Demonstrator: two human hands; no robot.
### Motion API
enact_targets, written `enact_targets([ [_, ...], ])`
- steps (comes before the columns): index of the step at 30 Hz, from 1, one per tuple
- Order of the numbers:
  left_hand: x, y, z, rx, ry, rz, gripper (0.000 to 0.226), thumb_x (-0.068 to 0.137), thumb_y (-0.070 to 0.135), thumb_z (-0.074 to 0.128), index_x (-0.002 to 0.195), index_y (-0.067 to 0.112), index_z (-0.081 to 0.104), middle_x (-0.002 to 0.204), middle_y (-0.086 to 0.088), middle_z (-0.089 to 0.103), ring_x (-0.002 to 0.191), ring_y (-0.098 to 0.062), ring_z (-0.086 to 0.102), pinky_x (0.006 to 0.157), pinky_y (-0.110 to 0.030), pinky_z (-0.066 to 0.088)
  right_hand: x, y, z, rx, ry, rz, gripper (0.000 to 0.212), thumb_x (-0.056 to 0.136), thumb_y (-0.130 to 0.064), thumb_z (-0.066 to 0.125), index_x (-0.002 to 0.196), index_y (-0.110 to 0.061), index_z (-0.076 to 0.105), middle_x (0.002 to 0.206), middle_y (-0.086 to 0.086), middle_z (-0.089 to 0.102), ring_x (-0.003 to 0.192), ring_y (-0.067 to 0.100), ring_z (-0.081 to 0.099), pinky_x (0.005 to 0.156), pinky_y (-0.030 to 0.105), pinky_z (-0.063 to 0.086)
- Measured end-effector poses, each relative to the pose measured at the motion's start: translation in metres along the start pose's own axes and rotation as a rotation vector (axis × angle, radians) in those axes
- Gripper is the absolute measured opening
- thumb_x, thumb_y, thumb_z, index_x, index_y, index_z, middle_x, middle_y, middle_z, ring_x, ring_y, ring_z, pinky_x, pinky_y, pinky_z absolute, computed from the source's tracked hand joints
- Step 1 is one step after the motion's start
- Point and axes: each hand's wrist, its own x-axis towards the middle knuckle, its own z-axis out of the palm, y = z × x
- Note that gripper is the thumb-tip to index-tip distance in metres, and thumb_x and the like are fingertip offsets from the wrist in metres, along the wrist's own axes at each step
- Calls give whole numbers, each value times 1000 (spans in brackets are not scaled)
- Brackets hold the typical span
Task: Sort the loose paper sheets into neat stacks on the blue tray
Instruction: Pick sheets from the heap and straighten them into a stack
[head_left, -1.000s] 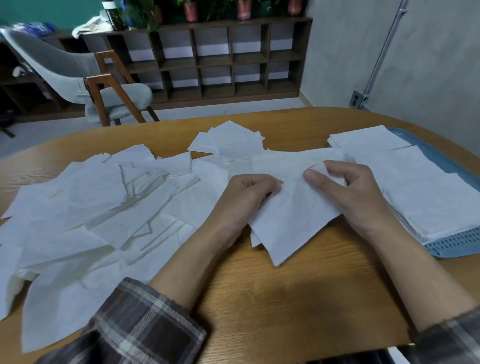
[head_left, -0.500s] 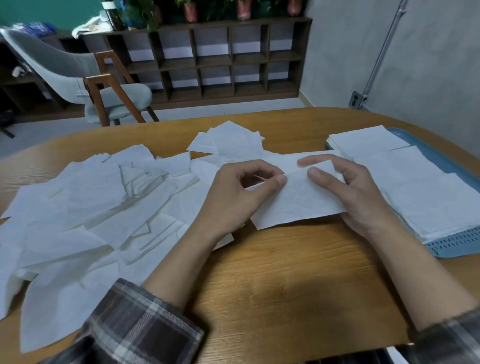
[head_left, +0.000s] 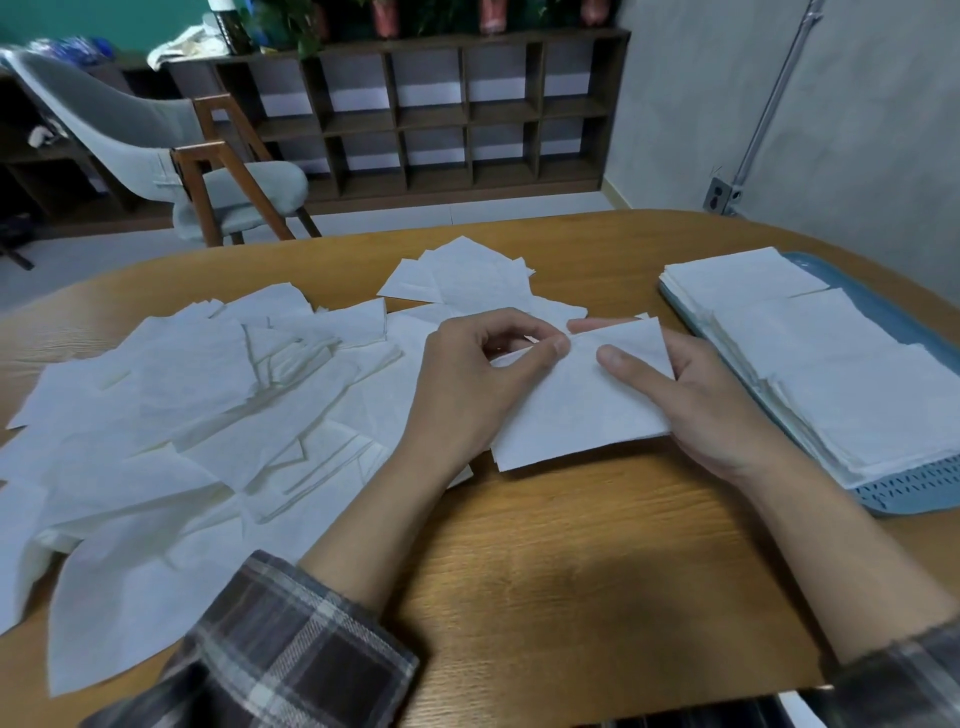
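Held sheet (head_left: 576, 410) sits low over the table (head_left: 571, 571), between the loose pile (head_left: 197, 405) and the blue tray (head_left: 914, 493). Left hand (head_left: 467, 384) pinches its top edge, thumb to forefinger. Right hand (head_left: 711, 400) grips the right side, thumb on top. Hands are close together on the one sheet. Suggest: pull it flat, square the corners, then lay it on the stacks (head_left: 852, 384) with edges matched. The path right is a bare strip of wood, clear up to the tray rim. Stacks fill most of the tray, so there's little slack near the rim.
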Motion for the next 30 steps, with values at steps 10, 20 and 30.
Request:
enact_targets([
  [10, 3, 0, -4, -75, -71, -78, 18, 96, 44, 74, 112, 35, 77, 115, 20, 74, 113, 3, 65, 90, -19, 50, 4, -7, -4, 200, 126, -48, 62, 99, -16, 65, 146, -53, 49, 141, -32, 52, 132, 14, 61, 93, 32, 60],
  [20, 7, -18, -6, -43, 9, -102, 14, 101, 25, 69, 106, 31, 81, 115, 24, 74, 114, 5, 62, 105, -32, 51, 6, -1, -12, 73, 29, 30, 66, 89, -32, 81, 143, -54, 49, 153, -23, 46, 136, 19, 58, 110, 44, 51],
  [30, 6, -25, 1, 264, -1, 118, 19, 103, 26, 67, 121, 25, 75, 123, 16, 72, 115, 2, 62, 99, -19, 48, 6, 4, -15, -305, 185, 0, 21, 92, -4, 75, 95, -22, 84, 101, -27, 77, 102, -18, 62, 80, -7, 36],
])
